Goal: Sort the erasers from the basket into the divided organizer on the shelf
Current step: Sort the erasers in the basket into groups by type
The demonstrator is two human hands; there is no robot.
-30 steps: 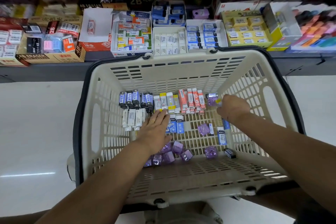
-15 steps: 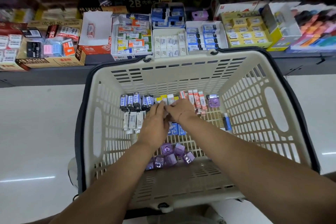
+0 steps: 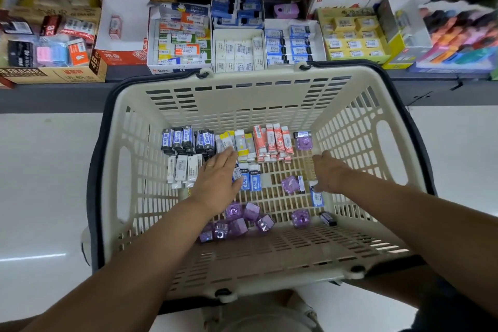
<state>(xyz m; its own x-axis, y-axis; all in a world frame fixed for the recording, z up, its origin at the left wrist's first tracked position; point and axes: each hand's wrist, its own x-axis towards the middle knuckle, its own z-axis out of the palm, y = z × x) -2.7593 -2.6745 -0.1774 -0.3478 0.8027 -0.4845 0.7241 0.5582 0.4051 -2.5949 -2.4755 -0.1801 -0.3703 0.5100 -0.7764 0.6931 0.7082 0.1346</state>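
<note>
Left hand (image 3: 218,180) is lying flat, fingers straight, on the erasers (image 3: 242,143) lined up along the far side of the basket (image 3: 242,81) floor. Right hand (image 3: 327,172) is well apart from it, reaching down beside a few loose ones. Its fingers are out of sight, so I can't tell if it's grabbed anything.

Progress-wise I'd guess the shelf part has lots left. Plenty of stock sits grouped by type in the basket (dark blue, yellow, orange, white, plus a pile of purple cubes (image 3: 237,221) nearer me). The divided organizer (image 3: 238,31) is on the shelf (image 3: 54,94) just past the basket's far rim, well beyond both hands, and already holds some rows.
</note>
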